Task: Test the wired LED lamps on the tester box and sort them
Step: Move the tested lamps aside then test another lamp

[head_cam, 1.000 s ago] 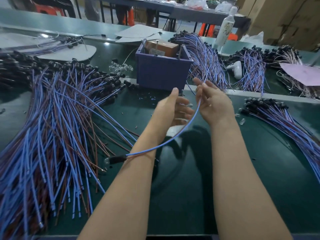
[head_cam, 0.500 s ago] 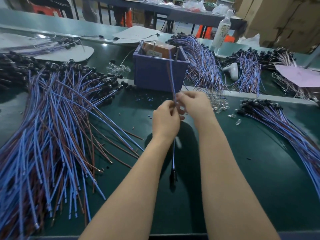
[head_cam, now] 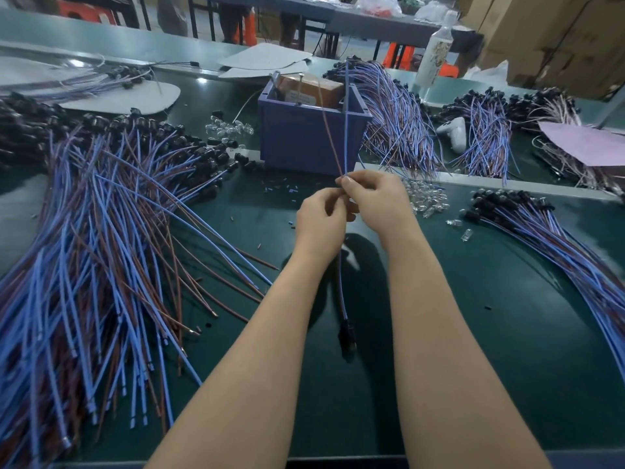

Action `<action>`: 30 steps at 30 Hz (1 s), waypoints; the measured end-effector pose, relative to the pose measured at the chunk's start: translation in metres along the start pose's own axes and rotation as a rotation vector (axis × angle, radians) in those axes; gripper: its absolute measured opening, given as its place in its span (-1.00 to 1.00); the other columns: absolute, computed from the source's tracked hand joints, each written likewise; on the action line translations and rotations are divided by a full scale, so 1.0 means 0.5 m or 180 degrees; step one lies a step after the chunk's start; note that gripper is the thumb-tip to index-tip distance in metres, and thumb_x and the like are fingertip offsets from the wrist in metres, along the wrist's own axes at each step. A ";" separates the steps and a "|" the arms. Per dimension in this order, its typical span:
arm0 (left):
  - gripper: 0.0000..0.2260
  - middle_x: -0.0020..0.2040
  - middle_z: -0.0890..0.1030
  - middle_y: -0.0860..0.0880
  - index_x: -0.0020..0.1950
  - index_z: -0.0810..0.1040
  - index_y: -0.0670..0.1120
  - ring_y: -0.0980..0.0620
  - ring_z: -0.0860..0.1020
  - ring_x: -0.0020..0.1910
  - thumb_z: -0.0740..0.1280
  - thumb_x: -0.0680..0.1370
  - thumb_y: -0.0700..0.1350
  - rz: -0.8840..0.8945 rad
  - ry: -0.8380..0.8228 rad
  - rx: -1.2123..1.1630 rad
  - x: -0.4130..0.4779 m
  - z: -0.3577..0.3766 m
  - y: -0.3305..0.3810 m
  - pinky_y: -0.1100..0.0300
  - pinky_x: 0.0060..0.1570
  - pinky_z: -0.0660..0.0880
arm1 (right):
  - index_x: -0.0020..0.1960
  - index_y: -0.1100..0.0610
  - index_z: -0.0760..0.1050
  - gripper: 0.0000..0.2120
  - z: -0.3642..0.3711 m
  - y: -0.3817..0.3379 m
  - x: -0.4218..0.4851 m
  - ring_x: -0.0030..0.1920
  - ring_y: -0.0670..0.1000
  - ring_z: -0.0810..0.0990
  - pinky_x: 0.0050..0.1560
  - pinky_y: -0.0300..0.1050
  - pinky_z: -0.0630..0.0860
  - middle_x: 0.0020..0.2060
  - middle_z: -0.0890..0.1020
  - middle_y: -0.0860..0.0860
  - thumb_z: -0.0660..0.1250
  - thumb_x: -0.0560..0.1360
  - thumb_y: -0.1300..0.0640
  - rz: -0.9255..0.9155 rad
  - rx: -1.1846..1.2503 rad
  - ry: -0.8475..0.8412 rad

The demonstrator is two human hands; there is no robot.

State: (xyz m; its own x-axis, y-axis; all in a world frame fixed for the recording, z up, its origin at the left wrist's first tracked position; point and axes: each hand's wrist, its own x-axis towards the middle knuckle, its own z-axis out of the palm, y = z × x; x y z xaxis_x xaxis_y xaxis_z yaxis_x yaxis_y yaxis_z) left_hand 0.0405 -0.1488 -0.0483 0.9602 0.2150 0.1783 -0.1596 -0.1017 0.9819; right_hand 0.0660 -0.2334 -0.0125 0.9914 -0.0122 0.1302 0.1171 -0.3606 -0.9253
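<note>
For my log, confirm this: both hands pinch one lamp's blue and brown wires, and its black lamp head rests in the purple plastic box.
Wrong: the head view shows the black lamp head hanging below the hands, over the green mat. The left hand and right hand do pinch the blue and brown wires.

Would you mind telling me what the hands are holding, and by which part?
The left hand and right hand pinch one wired LED lamp by its two wires, partway along; its black head hangs below.
</note>
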 end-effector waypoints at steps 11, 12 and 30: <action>-0.89 -0.18 0.61 0.00 -0.08 0.47 -0.09 0.07 0.58 -0.19 0.20 0.61 -0.23 -0.0410 0.0542 -0.0661 0.006 -0.016 0.002 0.14 -0.04 0.52 | 0.11 0.20 0.49 -0.81 -0.057 -0.006 0.025 -0.04 0.12 0.62 0.01 -0.02 0.53 -0.07 0.65 0.10 0.13 0.61 0.20 -0.0287 -0.0823 0.1838; -0.91 -0.19 0.61 0.01 -0.06 0.47 -0.11 0.07 0.58 -0.20 0.20 0.61 -0.22 -0.0422 0.0551 -0.0695 0.007 -0.017 0.002 0.15 -0.06 0.52 | 0.11 0.22 0.48 -0.82 -0.060 -0.009 0.026 -0.05 0.11 0.62 0.02 0.00 0.54 -0.08 0.63 0.07 0.13 0.61 0.21 -0.0384 -0.0703 0.1953; -0.89 -0.19 0.62 -0.01 -0.02 0.38 -0.05 0.10 0.65 -0.32 0.25 0.52 -0.22 -0.0293 0.0458 0.0088 -0.013 -0.003 0.000 0.21 -0.28 0.52 | 0.23 0.07 0.50 -0.67 0.027 0.071 -0.037 -0.22 0.08 0.43 -0.30 -0.23 0.15 -0.20 0.64 0.15 0.14 0.53 0.26 -0.0254 -0.0831 0.1452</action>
State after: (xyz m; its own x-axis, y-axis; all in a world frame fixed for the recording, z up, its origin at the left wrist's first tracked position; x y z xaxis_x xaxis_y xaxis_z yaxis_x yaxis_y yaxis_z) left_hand 0.0340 -0.1487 -0.0493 0.9275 0.3612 0.0967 -0.0640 -0.1015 0.9928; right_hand 0.0527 -0.2332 -0.0526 0.8472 -0.3587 0.3920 0.1151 -0.5964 -0.7944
